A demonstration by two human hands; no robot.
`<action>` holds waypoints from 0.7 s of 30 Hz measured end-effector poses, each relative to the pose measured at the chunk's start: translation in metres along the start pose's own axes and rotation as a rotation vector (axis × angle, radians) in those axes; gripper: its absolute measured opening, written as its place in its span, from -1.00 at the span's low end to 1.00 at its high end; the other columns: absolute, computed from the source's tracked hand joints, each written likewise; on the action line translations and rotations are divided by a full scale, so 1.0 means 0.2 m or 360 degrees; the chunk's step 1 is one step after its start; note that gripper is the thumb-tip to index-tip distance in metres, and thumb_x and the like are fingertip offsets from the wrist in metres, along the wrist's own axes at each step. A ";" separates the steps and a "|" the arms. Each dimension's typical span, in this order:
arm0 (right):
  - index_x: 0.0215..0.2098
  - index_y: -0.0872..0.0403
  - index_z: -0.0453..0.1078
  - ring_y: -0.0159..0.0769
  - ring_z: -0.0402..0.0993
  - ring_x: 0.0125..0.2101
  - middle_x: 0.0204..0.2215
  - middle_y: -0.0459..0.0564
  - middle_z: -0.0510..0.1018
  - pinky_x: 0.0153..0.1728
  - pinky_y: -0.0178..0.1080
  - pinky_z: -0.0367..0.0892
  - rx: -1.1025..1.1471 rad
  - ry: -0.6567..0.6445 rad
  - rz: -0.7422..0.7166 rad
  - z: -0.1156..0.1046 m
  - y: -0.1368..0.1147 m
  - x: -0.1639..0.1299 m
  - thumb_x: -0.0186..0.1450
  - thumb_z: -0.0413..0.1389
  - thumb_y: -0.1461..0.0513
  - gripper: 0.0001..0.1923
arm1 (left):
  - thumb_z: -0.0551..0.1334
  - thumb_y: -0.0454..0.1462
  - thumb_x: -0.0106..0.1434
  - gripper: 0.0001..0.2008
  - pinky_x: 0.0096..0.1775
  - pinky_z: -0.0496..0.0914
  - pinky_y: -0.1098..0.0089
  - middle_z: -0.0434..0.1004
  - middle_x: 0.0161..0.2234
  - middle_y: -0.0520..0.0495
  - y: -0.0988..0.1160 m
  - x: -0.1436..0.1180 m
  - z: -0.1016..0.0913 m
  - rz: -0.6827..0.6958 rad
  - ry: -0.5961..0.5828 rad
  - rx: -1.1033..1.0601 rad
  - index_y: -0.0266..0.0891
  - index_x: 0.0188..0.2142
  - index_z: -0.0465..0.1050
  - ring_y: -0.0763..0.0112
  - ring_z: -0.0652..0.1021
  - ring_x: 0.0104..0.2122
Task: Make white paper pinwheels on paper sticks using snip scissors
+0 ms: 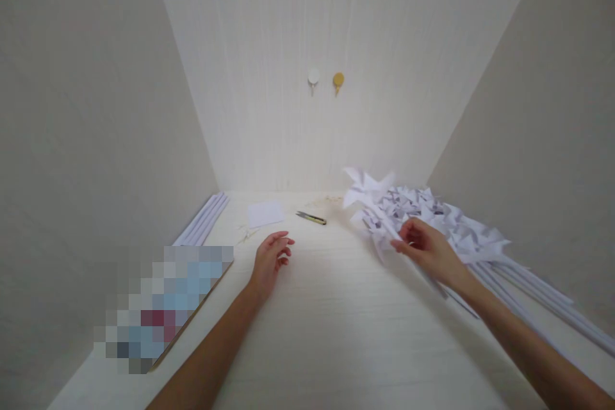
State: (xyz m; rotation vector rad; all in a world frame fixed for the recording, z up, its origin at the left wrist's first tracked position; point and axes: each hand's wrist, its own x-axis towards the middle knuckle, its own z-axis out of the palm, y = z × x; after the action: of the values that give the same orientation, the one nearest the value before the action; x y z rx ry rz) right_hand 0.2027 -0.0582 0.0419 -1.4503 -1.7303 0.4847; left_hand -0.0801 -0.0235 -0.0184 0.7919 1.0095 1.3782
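My right hand point(430, 248) grips the rolled paper stick of a white paper pinwheel point(368, 191). The pinwheel is tilted, its head to the upper left, slightly blurred. Right beside it lies a pile of similar white pinwheels point(461, 230), their sticks pointing toward me. My left hand point(273, 259) rests over the table with loosely bent fingers apart and nothing in them. Beyond that hand are a square of white paper point(266, 214) and a pair of thread snips point(311, 218).
White paper tubes point(202, 219) lie along the left wall. Nearer me is a pixelated flat object point(168, 307). Small thin pale pieces point(247, 234) lie near the paper square. Two hooks, one white point(313, 78) and one gold point(338, 81), are on the back wall.
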 end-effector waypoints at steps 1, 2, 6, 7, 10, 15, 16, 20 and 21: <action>-0.54 0.05 0.14 -0.41 0.30 -0.60 -0.61 -0.14 0.31 -0.59 -0.34 0.25 -0.0096 0.0103 0.0005 -0.07 0.02 -0.04 0.02 0.09 0.08 -0.75 | 0.25 -0.28 -0.13 -0.71 -0.64 0.16 0.59 0.42 -0.48 0.02 0.00 0.00 0.00 0.0003 -0.0008 0.0018 -0.30 -0.34 0.33 0.63 0.33 -0.61; -0.51 0.05 0.16 -0.38 0.33 -0.57 -0.59 -0.12 0.34 -0.55 -0.32 0.28 -0.0194 0.0185 0.0013 -0.13 0.04 -0.09 0.03 0.09 0.07 -0.75 | 0.25 -0.28 -0.13 -0.72 -0.64 0.16 0.58 0.42 -0.49 0.02 -0.01 0.00 0.00 0.0005 -0.0017 0.0038 -0.30 -0.36 0.34 0.63 0.33 -0.61; -0.45 0.03 0.24 -0.29 0.40 -0.57 -0.53 -0.03 0.45 -0.56 -0.25 0.33 -0.0522 0.0342 0.0100 -0.27 0.12 -0.30 0.03 0.04 0.00 -0.71 | 0.26 -0.27 -0.15 -0.76 -0.63 0.15 0.58 0.42 -0.51 0.02 -0.01 0.00 0.00 0.0010 -0.0047 0.0113 -0.31 -0.42 0.36 0.63 0.34 -0.61; -0.43 0.03 0.26 -0.25 0.42 -0.54 -0.52 -0.01 0.47 -0.55 -0.23 0.34 -0.0573 0.0374 0.0134 -0.29 0.15 -0.35 0.03 0.03 -0.02 -0.69 | 0.26 -0.27 -0.15 -0.76 -0.63 0.15 0.58 0.43 -0.51 0.01 -0.01 0.00 0.00 0.0012 -0.0054 0.0128 -0.31 -0.43 0.37 0.62 0.34 -0.61; -0.45 0.01 0.29 -0.17 0.44 -0.55 -0.54 0.01 0.49 -0.52 -0.16 0.35 -0.0663 0.0484 0.0317 -0.40 0.23 -0.43 -0.04 0.02 -0.06 -0.65 | 0.27 -0.27 -0.17 -0.77 -0.62 0.15 0.57 0.43 -0.52 0.02 -0.01 -0.01 0.01 0.0012 -0.0058 0.0153 -0.31 -0.45 0.38 0.62 0.33 -0.61; -0.54 -0.08 0.28 -0.03 0.46 -0.51 -0.57 0.03 0.50 -0.44 -0.06 0.33 -0.0647 0.0721 0.0706 -0.61 0.37 -0.44 -0.11 0.06 0.03 -0.80 | 0.27 -0.27 -0.18 -0.78 -0.61 0.16 0.57 0.43 -0.53 0.02 0.00 -0.02 0.01 0.0027 -0.0069 0.0161 -0.30 -0.47 0.39 0.62 0.33 -0.60; -0.57 -0.10 0.27 -0.01 0.46 -0.51 -0.59 0.03 0.49 -0.44 -0.05 0.33 -0.0627 0.0764 0.0748 -0.63 0.39 -0.45 -0.13 0.07 0.06 -0.84 | 0.27 -0.27 -0.18 -0.78 -0.61 0.16 0.57 0.43 -0.53 0.02 0.00 -0.02 0.01 0.0025 -0.0066 0.0163 -0.31 -0.47 0.39 0.62 0.33 -0.61; -0.56 -0.15 0.28 0.00 0.43 -0.58 -0.63 -0.03 0.46 -0.51 -0.01 0.31 -0.0641 0.0825 0.0620 -0.57 0.38 -0.50 -0.10 0.05 0.03 -0.86 | 0.28 -0.27 -0.19 -0.78 -0.62 0.15 0.56 0.43 -0.54 0.02 0.00 -0.02 0.02 0.0010 -0.0048 0.0178 -0.31 -0.48 0.39 0.62 0.33 -0.61; -0.56 -0.14 0.28 -0.03 0.42 -0.60 -0.64 -0.04 0.45 -0.53 -0.02 0.32 -0.0642 0.0813 0.0547 -0.53 0.36 -0.51 -0.10 0.05 0.02 -0.85 | 0.28 -0.27 -0.19 -0.78 -0.62 0.15 0.57 0.43 -0.54 0.02 0.00 -0.02 0.02 0.0012 -0.0049 0.0183 -0.31 -0.48 0.39 0.62 0.33 -0.61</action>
State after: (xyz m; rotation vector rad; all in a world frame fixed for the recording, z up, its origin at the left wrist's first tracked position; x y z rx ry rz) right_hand 0.3306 -0.1563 0.0194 -1.9674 -1.2122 -0.0800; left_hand -0.0763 -0.0268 -0.0164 0.9003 1.0699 1.3199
